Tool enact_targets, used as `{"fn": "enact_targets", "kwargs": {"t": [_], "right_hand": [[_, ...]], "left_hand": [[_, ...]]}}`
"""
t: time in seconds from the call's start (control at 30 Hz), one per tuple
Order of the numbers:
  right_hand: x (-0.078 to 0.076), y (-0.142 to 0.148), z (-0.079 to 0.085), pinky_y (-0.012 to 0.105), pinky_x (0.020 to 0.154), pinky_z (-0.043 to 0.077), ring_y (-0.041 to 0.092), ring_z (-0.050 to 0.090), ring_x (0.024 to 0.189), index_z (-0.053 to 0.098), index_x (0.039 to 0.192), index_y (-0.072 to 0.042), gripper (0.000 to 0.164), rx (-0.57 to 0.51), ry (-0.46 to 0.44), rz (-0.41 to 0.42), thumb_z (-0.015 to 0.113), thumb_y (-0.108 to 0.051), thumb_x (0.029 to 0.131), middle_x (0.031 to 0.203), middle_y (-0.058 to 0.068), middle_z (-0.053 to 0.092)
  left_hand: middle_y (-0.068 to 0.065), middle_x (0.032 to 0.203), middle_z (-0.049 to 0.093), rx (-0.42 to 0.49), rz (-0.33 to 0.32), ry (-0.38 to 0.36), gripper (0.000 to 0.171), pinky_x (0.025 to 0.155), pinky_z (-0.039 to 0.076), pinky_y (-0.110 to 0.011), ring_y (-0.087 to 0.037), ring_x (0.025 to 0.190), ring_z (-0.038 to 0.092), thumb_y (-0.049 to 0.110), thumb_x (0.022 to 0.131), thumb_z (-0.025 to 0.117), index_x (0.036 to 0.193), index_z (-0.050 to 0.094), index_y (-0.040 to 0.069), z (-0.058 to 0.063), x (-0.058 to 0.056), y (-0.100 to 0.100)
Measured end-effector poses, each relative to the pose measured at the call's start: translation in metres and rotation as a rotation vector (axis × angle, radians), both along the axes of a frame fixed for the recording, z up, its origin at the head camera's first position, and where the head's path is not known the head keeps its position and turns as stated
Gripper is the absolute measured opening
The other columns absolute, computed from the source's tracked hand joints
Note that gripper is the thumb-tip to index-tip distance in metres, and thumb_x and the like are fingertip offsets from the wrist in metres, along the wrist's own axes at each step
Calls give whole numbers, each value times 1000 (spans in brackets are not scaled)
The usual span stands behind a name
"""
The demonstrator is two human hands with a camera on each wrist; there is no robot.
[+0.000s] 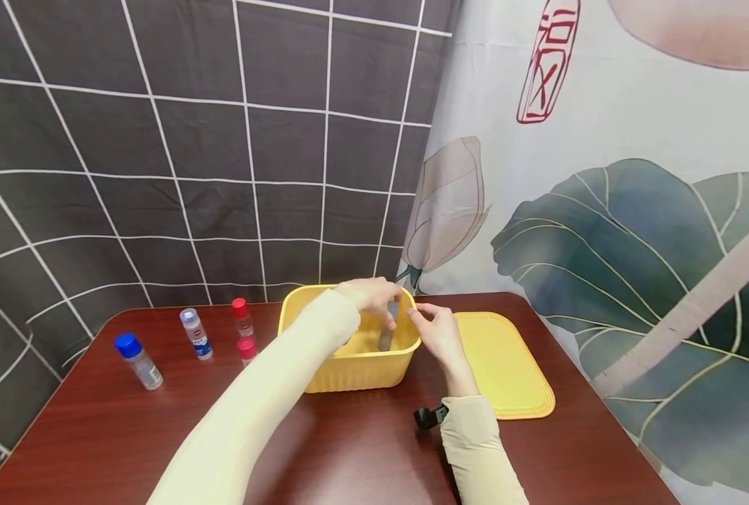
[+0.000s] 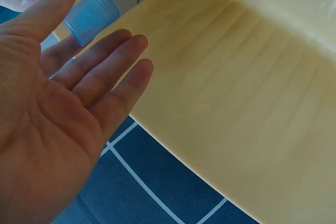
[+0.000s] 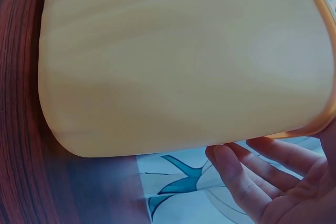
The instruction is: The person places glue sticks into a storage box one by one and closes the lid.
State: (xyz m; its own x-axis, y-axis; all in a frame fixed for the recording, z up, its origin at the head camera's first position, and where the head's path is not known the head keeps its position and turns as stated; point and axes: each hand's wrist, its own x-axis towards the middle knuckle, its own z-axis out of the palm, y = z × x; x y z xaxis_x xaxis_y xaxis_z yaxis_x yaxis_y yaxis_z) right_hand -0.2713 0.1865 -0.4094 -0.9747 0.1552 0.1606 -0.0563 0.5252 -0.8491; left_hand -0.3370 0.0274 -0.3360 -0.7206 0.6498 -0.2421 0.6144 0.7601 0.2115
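Observation:
My left hand (image 1: 369,296) reaches over the rim of a yellow plastic bin (image 1: 355,372). Its thumb and index finger pinch the translucent, bluish cap of a glue stick (image 2: 113,9), while the other fingers extend loosely. In the head view the glue stick (image 1: 385,338) slants down inside the bin, partly covered by the fingers. At the bin's right end, my right hand (image 1: 439,333) holds the rim. The right wrist view shows its fingertips (image 3: 226,156) against the outer wall; the thumb's contact there is hidden.
A yellow lid (image 1: 501,365) lies flat right of the bin. To the left stand a blue-capped bottle (image 1: 139,361), a clear-capped stick with a blue label (image 1: 196,334), and two red-capped bottles (image 1: 243,317), the nearer partly behind my left sleeve. Curtains hang behind the dark wooden table (image 1: 349,449).

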Motion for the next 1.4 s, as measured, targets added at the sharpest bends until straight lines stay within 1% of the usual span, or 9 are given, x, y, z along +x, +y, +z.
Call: {"fn": "enact_targets", "kwargs": {"t": [0.23,0.47,0.57,0.7,0.9,1.0,1.17,1.3,1.4], "right_hand": [[0,2,2,42,84,54,28,65,97,70,117,-1,33,1,-10,-1,65,-25,94,110,15,69],[-1,3,0,40,81,54,27,66,93,70,115,-1,31,16,5,1,65,-23,94,108,15,70],[0,3,0,40,81,54,27,66,93,71,115,-1,31,8,2,-4,65,-23,94,108,15,70],[2,3,1,41,82,54,28,66,95,70,116,0,31,-7,0,-4,65,-22,94,110,16,69],[2,2,1,42,85,53,28,65,96,69,117,-1,33,-1,-11,-12,65,-24,94,111,16,68],[1,0,1,42,85,53,28,65,95,69,117,-1,33,-3,-12,-10,65,-24,94,111,16,68],[2,-3,1,43,85,53,28,65,96,69,117,-1,33,-18,-17,-6,65,-24,94,112,16,68],[2,-4,0,43,85,53,28,65,97,69,118,-1,33,-24,-18,-6,65,-24,94,113,16,68],[1,-3,0,43,85,53,28,65,98,68,119,0,34,-23,-17,-2,64,-25,95,113,17,67]], "left_hand": [[-4,131,59,17,19,-13,65,98,44,-38,-18,114,54,42,82,78,136,55,17,7,3,-7],[-9,134,57,133,91,-52,68,101,41,-40,-22,121,51,45,84,75,139,51,14,22,10,-24],[-10,133,57,185,105,-59,69,100,41,-40,-23,120,51,46,84,74,140,50,14,24,12,-33],[-14,132,57,264,92,-53,69,100,41,-40,-24,118,52,44,85,74,141,49,11,27,17,-45],[-12,139,53,327,104,-44,68,106,38,-41,-26,129,48,44,86,73,142,48,14,33,30,-65],[-9,140,53,353,117,-29,67,107,37,-41,-24,130,47,43,86,74,142,49,15,36,37,-78],[-9,141,53,405,142,-7,69,107,36,-42,-24,130,47,43,85,74,142,49,12,40,53,-102],[-9,141,52,453,169,21,69,107,35,-43,-25,131,46,42,84,74,142,50,12,39,66,-123],[-9,141,52,497,190,34,68,108,34,-45,-26,132,45,42,85,74,141,51,13,35,75,-140]]}}
